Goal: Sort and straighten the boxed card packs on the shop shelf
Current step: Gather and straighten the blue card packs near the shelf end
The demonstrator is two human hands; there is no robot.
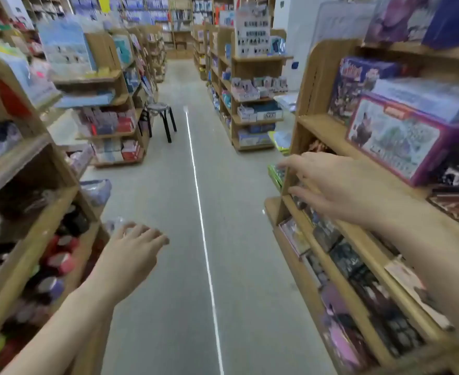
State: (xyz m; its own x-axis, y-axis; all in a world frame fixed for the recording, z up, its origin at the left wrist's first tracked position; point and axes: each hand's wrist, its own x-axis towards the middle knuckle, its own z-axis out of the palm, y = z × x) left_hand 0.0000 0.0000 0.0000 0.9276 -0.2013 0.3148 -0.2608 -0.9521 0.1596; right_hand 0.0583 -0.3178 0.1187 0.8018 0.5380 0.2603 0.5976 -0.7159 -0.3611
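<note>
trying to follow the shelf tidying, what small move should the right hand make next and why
Probably bring the right hand down onto the boxed card packs on the lower shelf and nudge one square. The hand hovers open at the shelf's near end, holding nothing, and the packs below appear to sit at uneven angles. The left hand hangs open over the aisle, so it seems uninvolved.

Shop aisle with shelving on both sides, two hands reaching forward.

The right hand [328, 185] is at the end post of the right-side shelf unit [301, 147]; boxed card packs [344, 255] lie in a row below it, large boxes [401, 136] beyond its wrist. Far ahead of the left hand [133, 253] stands a stool [160, 119].
</note>
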